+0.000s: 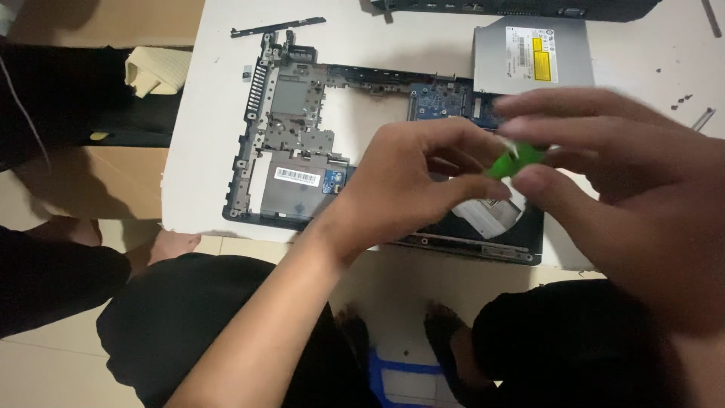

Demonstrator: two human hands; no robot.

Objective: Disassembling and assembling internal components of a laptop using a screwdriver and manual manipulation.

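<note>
Together, two hands (483, 181) pinch one green tool (516, 160).

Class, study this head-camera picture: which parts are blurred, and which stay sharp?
Head view: the right hand is large and motion-blurred, as is the small green piece at its fingertips; the left hand is softer too; the opened laptop base and silver drive stay sharp.

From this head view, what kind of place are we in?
Likely an informal home repair spot, not a proper workshop: a stripped laptop base and a removed optical drive lie on a low white table, loose screws lie beside them, and both hands hold a small green tool.
</note>
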